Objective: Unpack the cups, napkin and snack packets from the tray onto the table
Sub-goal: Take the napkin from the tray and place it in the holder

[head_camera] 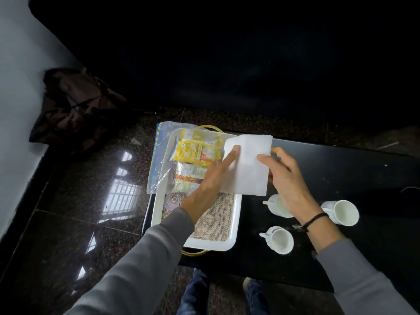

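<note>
A white napkin (247, 164) is held flat in the air over the right side of the white tray (236, 223). My left hand (211, 178) grips its left edge, a finger lying on top. My right hand (288, 176) pinches its right edge. Yellow and clear snack packets (195, 153) lie in the far half of the tray, partly in a clear zip bag (159, 164). Three white cups stand on the black table right of the tray: one (276, 206) half hidden by my right wrist, one (343, 212) tipped on its side, one (280, 239) nearest me.
A burlap mat (213, 221) lines the tray, and a small clear glass lid (172, 201) sits at its left. The black table (354, 178) stretches to the right. A dark bag (75, 105) lies on the glossy stone floor by the wall at left.
</note>
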Demonstrator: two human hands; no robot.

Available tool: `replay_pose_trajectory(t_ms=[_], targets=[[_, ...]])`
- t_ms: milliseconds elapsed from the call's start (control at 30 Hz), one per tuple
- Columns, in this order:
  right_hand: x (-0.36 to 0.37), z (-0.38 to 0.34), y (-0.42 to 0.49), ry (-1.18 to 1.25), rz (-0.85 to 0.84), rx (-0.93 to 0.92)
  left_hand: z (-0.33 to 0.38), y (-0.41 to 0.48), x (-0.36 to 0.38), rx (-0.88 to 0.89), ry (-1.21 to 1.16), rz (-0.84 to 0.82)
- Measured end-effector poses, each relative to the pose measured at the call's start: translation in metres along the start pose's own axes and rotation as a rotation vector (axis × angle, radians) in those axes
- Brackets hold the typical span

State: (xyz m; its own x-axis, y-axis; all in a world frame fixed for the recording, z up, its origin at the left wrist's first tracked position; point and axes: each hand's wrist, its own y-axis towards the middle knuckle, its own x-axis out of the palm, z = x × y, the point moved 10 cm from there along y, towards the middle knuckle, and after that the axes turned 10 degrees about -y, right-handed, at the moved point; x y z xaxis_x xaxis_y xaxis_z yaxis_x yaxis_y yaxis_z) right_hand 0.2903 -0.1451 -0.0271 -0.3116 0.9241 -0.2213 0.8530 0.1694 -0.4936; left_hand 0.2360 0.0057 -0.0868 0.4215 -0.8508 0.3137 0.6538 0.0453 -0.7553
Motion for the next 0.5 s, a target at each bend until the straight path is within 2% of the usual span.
replay_pose_trajectory(t_ms=[67,167,300,500], targets=[[-0.015,-0.001,-0.005,0.064,0.002,0.040,-0.001,-0.010,0.024,-0.063,-0.239,-0.113],[-0.041,0.006,-0.016,0.074,0.026,0.102,-0.002,-0.021,0.043,-0.056,-0.363,-0.124],[-0.071,0.015,-0.028,0.023,0.080,0.119,-0.016,-0.026,0.064,-0.027,-0.280,-0.127],[-0.113,0.036,-0.044,-0.206,0.249,0.133,-0.039,-0.034,0.095,-0.015,-0.080,-0.122]])
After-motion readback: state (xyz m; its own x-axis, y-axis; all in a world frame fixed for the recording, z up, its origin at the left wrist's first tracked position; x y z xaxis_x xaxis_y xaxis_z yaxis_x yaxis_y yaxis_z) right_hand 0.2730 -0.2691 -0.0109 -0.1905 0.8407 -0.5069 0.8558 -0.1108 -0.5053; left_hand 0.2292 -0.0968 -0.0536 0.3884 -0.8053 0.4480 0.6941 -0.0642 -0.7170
